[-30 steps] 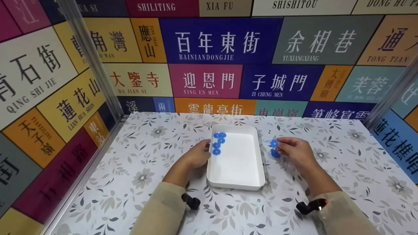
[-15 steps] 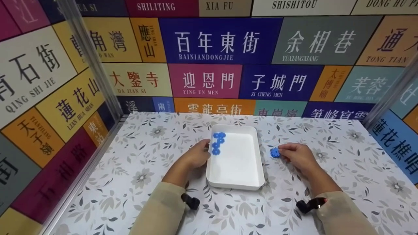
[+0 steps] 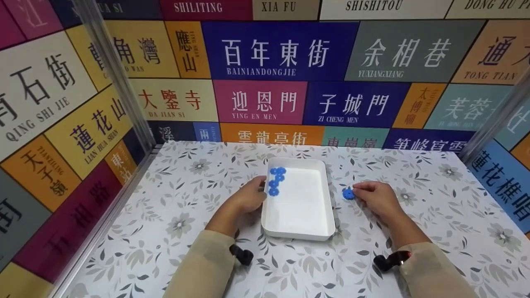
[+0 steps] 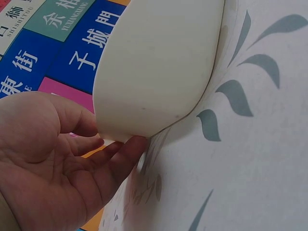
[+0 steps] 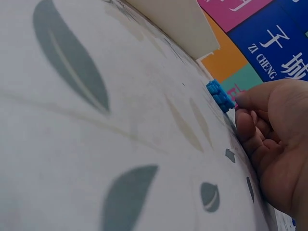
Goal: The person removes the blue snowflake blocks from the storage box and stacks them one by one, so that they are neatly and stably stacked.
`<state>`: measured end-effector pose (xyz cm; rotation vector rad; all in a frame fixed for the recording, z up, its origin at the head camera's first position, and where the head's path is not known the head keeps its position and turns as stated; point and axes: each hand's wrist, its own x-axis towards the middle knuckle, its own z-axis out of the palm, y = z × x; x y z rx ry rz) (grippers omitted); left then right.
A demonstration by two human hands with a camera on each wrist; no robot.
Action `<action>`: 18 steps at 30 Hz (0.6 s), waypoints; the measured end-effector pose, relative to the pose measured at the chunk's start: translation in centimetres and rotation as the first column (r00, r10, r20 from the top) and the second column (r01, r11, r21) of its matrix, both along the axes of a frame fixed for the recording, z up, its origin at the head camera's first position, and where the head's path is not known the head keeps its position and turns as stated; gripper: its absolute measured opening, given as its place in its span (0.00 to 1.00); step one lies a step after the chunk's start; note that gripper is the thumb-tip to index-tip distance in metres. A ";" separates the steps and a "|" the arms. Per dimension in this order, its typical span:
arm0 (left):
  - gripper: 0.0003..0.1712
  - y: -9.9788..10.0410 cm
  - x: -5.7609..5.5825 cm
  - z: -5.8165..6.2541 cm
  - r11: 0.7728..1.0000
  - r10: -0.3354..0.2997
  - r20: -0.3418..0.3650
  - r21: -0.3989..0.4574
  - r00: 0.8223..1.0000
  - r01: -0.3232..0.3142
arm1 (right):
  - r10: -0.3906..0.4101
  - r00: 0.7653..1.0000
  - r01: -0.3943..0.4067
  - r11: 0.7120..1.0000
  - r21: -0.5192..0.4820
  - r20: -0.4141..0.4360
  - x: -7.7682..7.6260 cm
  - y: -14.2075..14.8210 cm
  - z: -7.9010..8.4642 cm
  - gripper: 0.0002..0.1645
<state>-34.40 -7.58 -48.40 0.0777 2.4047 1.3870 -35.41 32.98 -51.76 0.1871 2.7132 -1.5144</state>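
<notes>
A shallow white tray (image 3: 299, 207) stands on the table in the head view. Along its left inner side lie several blue flower-shaped pieces (image 3: 274, 183). My left hand (image 3: 251, 196) holds the tray at its left wall; in the left wrist view thumb and fingers (image 4: 126, 156) meet the wall and its lower edge. To the right of the tray, my right hand (image 3: 377, 199) pinches blue flower-shaped pieces (image 3: 348, 194) at their right edge, low at the tabletop. The right wrist view shows these blue pieces (image 5: 220, 96) stacked, with the thumb and forefinger tips against them.
A white cloth with grey leaves and flowers covers the table (image 3: 186, 256). Panels with large printed characters (image 3: 281, 51) rise behind it and at both sides. A transparent upright edge (image 3: 124, 82) stands at the left back corner.
My right hand has lowered its blue flower-shaped piece onto the other one, so the two now overlap as a stack. My left hand and the tray stay in place.
</notes>
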 end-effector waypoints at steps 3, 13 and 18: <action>0.39 0.0 0.0 0.0 1.000 -0.003 -0.001 -0.002 1.000 0.003 | -0.028 1.000 0.028 1.000 -0.015 -0.003 0.1 -0.2 0.1 0.23; 0.38 0.0 0.0 0.1 1.000 0.008 0.022 -0.005 1.000 -0.008 | -0.015 0.998 0.007 0.993 -0.116 -0.068 0.8 -2.9 1.4 0.26; 0.38 0.0 0.0 0.2 1.000 0.009 0.031 -0.010 0.999 -0.009 | 0.055 0.996 -0.064 0.988 -0.138 -0.070 1.5 -5.1 2.6 0.27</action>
